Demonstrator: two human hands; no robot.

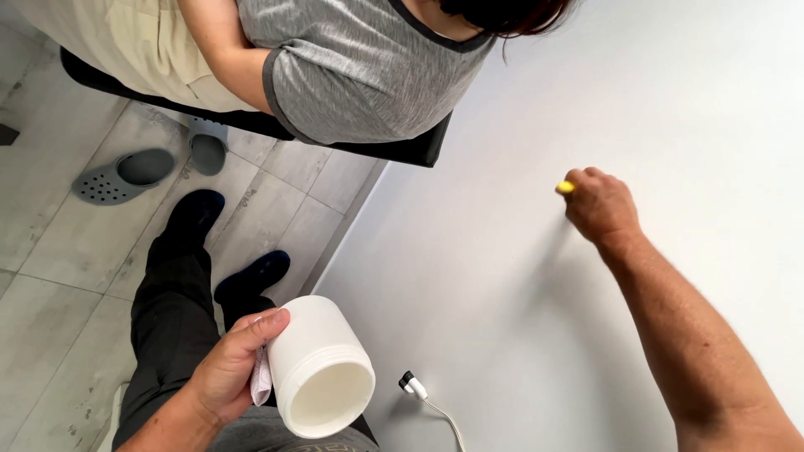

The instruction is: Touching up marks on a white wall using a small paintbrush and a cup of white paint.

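Down at the near left edge of the white desk (519, 276), the left hand (224, 368) is wrapped around a white plastic jar (321, 367), fingers curled over its side, and the jar is tipped so its open mouth faces us, threaded rim showing, no lid on it. Tucked between that palm and the jar is a bit of white crumpled tissue or cloth (261, 381); which one, I cannot tell. The jar hangs just off the desk edge, over the person's own dark trousers (167, 326). Out at the far right, the right hand (600, 203) is closed into a fist, pressed down on the desk top, and a small yellow object (566, 187) pokes out of its far-left side; only the tip shows, so what it is stays unclear. The two hands are well apart. Near the jar, on the desk, lies a white cable with a dark-tipped plug (412, 385). At the far edge another person in a grey T-shirt (360, 67) sits on a dark chair (394, 151), and on the grey tiled floor (50, 276) to the left lies a pair of grey clogs (126, 176).
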